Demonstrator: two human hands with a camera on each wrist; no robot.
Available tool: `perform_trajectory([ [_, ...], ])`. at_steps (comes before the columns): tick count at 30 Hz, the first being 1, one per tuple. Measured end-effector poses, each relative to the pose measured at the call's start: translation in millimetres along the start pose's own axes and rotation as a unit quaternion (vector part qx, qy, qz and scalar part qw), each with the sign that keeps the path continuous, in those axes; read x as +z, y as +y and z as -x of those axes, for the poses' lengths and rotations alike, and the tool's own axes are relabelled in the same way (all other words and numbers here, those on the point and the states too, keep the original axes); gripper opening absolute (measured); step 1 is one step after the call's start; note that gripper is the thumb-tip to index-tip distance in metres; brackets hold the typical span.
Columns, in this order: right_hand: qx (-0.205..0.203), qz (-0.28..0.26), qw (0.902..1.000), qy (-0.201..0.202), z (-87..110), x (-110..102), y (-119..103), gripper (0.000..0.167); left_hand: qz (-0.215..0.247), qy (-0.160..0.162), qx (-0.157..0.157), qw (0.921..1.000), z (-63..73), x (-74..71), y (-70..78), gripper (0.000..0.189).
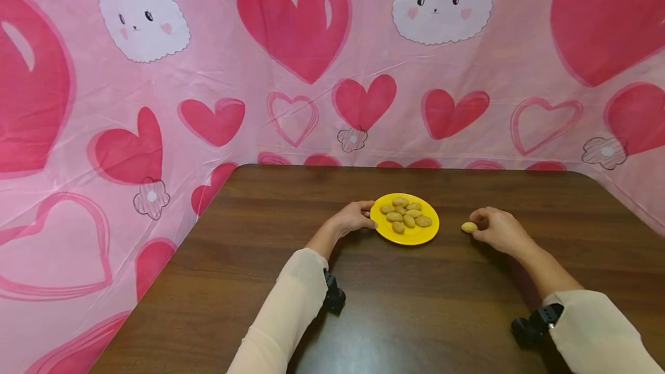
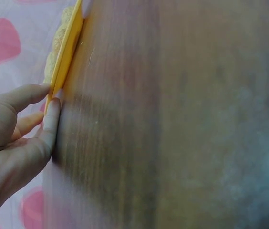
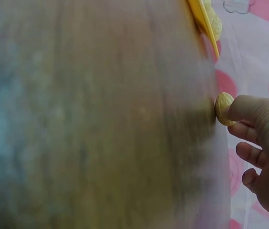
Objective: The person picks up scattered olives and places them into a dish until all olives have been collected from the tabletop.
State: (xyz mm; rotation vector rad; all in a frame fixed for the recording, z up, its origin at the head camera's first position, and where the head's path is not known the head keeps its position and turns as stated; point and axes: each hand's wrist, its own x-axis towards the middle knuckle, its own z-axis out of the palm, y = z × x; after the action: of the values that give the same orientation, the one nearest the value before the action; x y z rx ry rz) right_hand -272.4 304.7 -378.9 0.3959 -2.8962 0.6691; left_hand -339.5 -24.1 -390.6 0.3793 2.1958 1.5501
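Note:
A round yellow plate point(image 1: 384, 233) lies on the brown table, with several tan, oval walnuts point(image 1: 408, 221) grouped on it. My left hand point(image 1: 354, 216) is at the plate's left side and pinches its rim; in the left wrist view the fingers point(image 2: 27, 98) sit on both sides of the yellow edge. To the right of the plate, my right hand point(image 1: 500, 229) pinches a single walnut point(image 1: 469, 227) between thumb and index finger, low at the tabletop. Up close in the right wrist view, this walnut point(image 3: 224, 109) has a wrinkled shell, and the other fingers are bent behind it.
The wooden table point(image 1: 249, 224) has rounded far corners. Behind it hangs a pink cloth point(image 1: 291, 126) with hearts and rabbit faces. Each forearm, in a cream sleeve point(image 1: 291, 299), carries a small black wrist camera point(image 1: 334, 293).

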Motion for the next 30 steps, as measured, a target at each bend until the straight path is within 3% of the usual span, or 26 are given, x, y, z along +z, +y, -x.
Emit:
perform_trajectory([
  [12, 0.01, 0.012, 0.9998, -0.012, -2.9, 2, 3, 0.018, -0.004, -0.001, 0.001, 1.0, 0.4, 0.1, -0.5, 0.067],
  [23, -0.013, 0.016, 0.9994, 0.027, -3.3, 1, -4, 0.018, -0.005, 0.001, -0.002, 1.0, 1.6, -0.2, 1.5, 0.067],
  [30, -0.016, 0.002, 0.9994, 0.03, -6.8, 5, -11, 0.02, -0.006, -0.001, 0.002, 1.0, 2.5, 0.5, 1.8, 0.066],
])
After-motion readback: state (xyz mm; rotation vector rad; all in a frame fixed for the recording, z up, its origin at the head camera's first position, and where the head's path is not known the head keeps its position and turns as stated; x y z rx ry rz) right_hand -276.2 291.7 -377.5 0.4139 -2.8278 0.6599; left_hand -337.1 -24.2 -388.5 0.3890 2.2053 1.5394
